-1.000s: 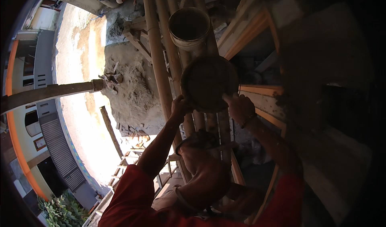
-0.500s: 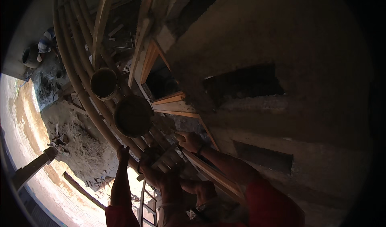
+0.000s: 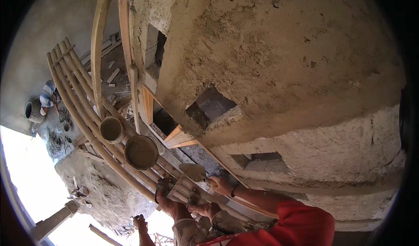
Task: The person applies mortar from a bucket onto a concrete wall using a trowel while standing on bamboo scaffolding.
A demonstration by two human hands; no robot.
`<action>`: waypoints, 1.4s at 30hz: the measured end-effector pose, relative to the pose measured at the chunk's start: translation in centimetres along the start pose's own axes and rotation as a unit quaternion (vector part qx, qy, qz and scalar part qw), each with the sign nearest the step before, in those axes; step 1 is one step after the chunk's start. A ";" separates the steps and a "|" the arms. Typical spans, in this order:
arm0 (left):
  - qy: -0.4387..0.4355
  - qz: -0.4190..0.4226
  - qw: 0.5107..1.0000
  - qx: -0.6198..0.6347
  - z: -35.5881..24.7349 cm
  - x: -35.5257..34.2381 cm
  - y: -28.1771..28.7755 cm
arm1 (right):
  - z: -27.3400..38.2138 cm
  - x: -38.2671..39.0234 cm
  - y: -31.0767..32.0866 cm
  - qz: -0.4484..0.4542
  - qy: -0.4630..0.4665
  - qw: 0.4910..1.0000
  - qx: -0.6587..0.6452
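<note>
Released the round, grey-brown, mortar-filled bucket, freeing right hand to clasp flat metal trowel beside it; couldn't tell grip of left hand.

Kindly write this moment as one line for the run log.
right hand: holds trowel; left hand: grip unclear, apart from buckets; buckets: adjacent, on bamboo poles; wall: rough, with openings

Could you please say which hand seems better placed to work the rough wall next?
Probably the right hand, which holds the trowel nearer the wall; the left hand is farther off.
</note>
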State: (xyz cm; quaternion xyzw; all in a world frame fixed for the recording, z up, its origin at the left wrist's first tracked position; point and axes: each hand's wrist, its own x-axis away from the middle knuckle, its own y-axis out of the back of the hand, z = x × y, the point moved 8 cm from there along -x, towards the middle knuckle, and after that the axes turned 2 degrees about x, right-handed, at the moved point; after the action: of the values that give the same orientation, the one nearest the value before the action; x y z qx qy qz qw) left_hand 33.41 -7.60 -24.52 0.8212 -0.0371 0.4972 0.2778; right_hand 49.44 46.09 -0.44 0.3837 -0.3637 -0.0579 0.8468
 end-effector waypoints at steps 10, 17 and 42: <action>0.051 0.034 0.998 0.015 5.9 16.2 0.5 | -6.1 8.6 8.8 0.000 -0.027 0.999 0.018; 0.029 -0.004 0.997 0.076 8.8 23.3 4.2 | -10.9 9.9 3.8 0.090 -0.053 0.995 0.000; -0.183 0.191 0.950 0.163 1.4 13.1 -24.5 | -2.5 -33.2 -20.7 0.046 -0.105 0.960 -0.256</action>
State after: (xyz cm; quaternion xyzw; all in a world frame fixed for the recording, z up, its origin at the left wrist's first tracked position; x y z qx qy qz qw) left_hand 49.38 15.20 -24.30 0.9098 -0.1622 0.3810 0.0283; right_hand 30.65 45.69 -34.86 0.1285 -0.4405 -0.1501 0.8757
